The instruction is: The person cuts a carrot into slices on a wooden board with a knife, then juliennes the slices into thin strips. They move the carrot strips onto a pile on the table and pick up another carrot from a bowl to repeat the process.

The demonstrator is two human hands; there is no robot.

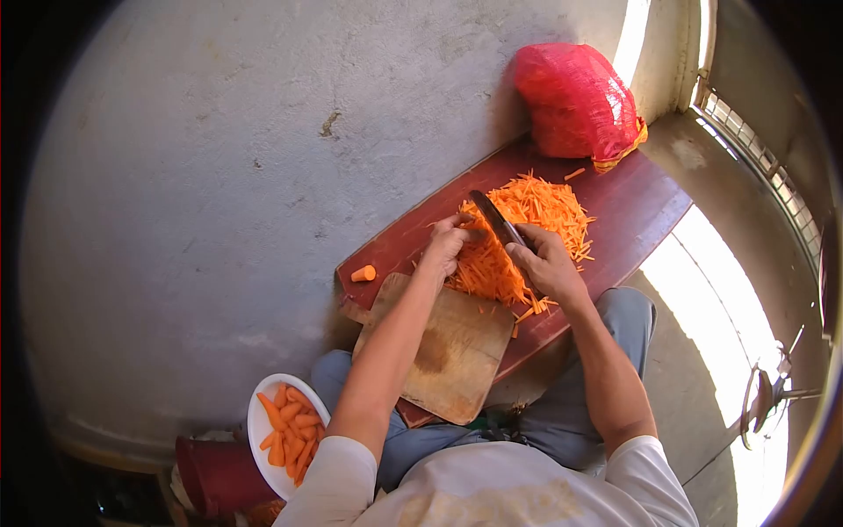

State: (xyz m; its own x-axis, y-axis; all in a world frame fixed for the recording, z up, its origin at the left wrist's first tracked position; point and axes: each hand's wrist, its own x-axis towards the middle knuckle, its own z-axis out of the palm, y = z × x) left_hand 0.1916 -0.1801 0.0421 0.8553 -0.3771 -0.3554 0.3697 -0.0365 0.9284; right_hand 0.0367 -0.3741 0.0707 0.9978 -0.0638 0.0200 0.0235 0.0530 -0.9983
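Observation:
My right hand (550,263) is wrapped round the handle of a knife (493,215), its dark blade slanting up and left across a heap of shredded carrot (546,204). At the heap's left edge, close to the blade, my left hand (450,242) has its fingers curled against the shreds; its fingertips are partly hidden. A wooden cutting board (452,351) lies below the heap, nearest my body, with a worn dark patch. Left of the heap sits a short carrot piece (363,274).
The heap and board rest on a dark red low table (637,215) against a grey wall. At its far end stands a red mesh bag (575,101). A white bowl (255,422) of peeled carrots (294,429) is at lower left, beside a red bucket (206,474). A fan (766,395) stands right.

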